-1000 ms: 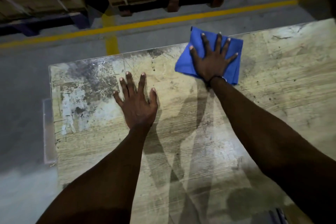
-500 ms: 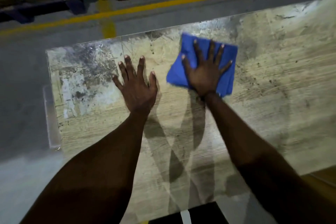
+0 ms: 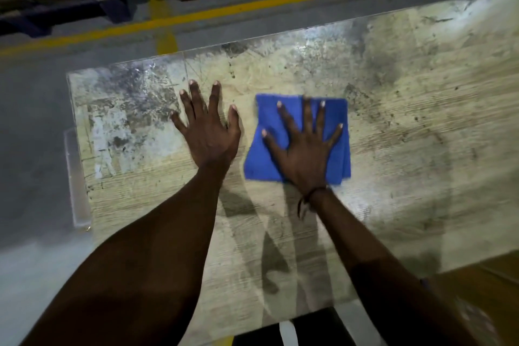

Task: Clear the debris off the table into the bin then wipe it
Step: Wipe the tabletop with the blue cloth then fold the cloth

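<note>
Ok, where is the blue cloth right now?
In the head view the blue cloth lies flat on the table near centre frame, pressed under the right hand, just right of the left hand.

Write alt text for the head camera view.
A person's right hand presses flat on a folded blue cloth lying on a scuffed, stained tabletop, while the left hand rests flat on the bare surface beside it. Beyond the table, a yellow floor line runs past pallets.

table (image 3: 393,126) top looks like scuffed, stained wood-grain laminate, kinda glossy under glare; blue cloth (image 3: 255,160) is soft and matt, maybe microfiber.
</note>
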{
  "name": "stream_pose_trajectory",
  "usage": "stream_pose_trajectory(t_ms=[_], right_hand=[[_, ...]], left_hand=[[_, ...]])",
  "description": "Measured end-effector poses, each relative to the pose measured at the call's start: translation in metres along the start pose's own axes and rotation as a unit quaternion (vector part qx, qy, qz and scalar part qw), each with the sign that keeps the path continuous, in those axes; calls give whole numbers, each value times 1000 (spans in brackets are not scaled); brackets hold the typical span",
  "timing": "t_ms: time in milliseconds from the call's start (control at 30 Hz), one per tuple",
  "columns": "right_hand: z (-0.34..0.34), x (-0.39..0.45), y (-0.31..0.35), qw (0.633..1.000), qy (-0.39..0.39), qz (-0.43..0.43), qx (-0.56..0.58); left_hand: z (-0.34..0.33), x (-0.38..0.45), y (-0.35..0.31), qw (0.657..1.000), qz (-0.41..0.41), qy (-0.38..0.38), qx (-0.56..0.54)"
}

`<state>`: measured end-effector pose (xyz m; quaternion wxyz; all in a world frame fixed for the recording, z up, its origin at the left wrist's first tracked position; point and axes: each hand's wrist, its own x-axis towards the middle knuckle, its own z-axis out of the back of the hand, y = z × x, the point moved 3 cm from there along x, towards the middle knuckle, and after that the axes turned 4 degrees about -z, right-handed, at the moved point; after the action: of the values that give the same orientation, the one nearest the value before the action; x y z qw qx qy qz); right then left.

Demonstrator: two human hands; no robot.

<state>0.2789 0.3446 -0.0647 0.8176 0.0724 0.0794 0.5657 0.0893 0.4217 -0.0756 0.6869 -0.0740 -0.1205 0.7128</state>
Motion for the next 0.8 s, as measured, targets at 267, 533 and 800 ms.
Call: stream_pose_trajectory(t_ms=[267,533,800], right_hand=[[-1,116,-14,998,-25,-64,12],[-2,-83,-13,998,4,63,-8],[6,74,-65,998,-9,-53,22]], left_hand=[[2,-1,-1,1000,6,-7,-7],[3,-3,-1,1000,2,1,-22],[3,-7,-1,1000,-5,-25,-18]])
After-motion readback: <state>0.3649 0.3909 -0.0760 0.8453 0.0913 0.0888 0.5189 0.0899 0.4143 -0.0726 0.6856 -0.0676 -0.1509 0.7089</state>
